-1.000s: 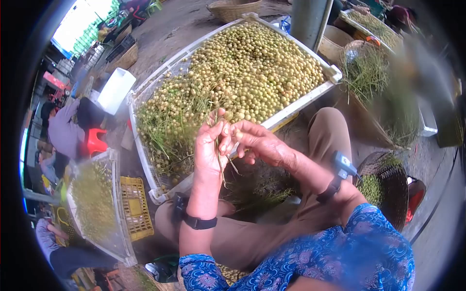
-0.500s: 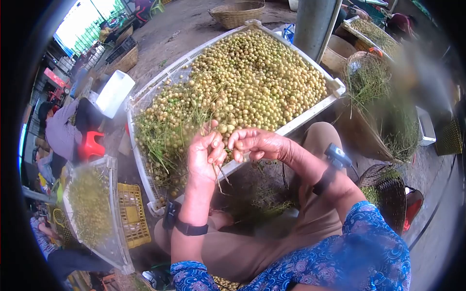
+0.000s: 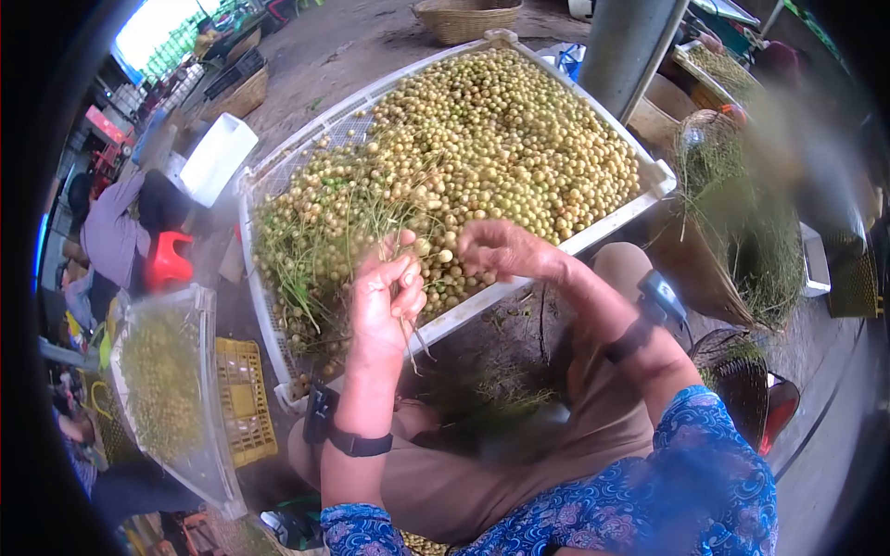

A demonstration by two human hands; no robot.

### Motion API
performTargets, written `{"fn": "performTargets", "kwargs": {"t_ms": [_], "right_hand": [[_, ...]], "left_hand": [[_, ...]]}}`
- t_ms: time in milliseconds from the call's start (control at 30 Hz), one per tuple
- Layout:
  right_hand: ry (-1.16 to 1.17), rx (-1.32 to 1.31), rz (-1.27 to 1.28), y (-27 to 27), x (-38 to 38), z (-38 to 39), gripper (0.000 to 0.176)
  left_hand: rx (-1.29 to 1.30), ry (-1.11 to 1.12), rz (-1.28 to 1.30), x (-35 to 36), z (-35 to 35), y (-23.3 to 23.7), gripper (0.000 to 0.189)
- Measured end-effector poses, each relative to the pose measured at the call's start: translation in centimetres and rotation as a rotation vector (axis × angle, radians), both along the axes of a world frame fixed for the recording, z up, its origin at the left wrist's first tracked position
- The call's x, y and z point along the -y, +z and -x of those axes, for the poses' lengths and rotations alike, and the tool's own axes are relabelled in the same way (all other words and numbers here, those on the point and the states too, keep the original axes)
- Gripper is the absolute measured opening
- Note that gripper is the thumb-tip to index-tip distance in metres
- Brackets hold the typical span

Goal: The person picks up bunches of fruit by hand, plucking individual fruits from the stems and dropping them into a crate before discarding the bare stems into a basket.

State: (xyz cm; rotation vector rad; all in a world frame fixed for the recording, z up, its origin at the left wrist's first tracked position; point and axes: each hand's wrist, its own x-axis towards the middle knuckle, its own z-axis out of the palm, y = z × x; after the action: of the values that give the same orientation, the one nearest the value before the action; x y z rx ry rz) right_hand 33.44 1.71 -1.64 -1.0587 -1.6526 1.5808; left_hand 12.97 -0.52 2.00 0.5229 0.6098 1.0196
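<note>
A white mesh tray [image 3: 269, 357] in front of me carries a broad heap of small round yellow-green fruits [image 3: 519, 139], with thin green stems [image 3: 301, 292] tangled at its left side. Above the tray's near edge, my left hand [image 3: 385, 296] is closed round a few thin fruit stems, whose ends stick out below the fist. A couple of fruits show beside its fingertips. My right hand [image 3: 505, 248] hovers just to the right, apart from the left, with its fingers curled. Whatever its fingers may hold is hidden.
A basket of stripped stems [image 3: 732, 222] stands at the right beside a metal post [image 3: 630, 56]. On the left are a second fruit tray [image 3: 162, 371], a yellow crate [image 3: 243, 398], a red stool [image 3: 169, 259] and a seated person [image 3: 116, 227]. A wicker basket [image 3: 468, 20] is behind.
My right hand has moved away from my left, to the right and slightly up, its fingers now curled more. The left hand keeps its hold on the stems. The view has shifted slightly.
</note>
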Motion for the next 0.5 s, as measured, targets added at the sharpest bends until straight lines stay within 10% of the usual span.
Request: {"fn": "performTargets", "kwargs": {"t_ms": [33,133,167,267,333,500], "right_hand": [[-0.075,0.266,-0.349,-0.3,-0.5,-0.1,0.01],[-0.26,0.197,-0.059,0.6,-1.1,-0.9,0.025],[-0.432,0.405,-0.607,-2.3,-2.5,-1.1,0.028],[-0.559,0.647,-0.708,0.4,-2.7,-0.8,0.037],[-0.345,0.179,-0.055,1.7,-2.2,-0.3,0.044],[-0.084,-0.794,0.415,-1.2,-1.5,2.2,0.06]], "left_hand": [[0.0,0.015,0.002,-0.1,0.3,-0.1,0.029],[-0.003,0.049,-0.062,-0.4,1.0,0.3,0.023],[-0.007,0.055,-0.06,-0.3,1.0,0.2,0.023],[-0.01,0.058,-0.011,0.0,0.7,0.5,0.024],[0.004,0.021,-0.018,0.3,0.5,0.6,0.024],[0.005,-0.071,0.019,1.5,-0.3,0.6,0.026]]}}
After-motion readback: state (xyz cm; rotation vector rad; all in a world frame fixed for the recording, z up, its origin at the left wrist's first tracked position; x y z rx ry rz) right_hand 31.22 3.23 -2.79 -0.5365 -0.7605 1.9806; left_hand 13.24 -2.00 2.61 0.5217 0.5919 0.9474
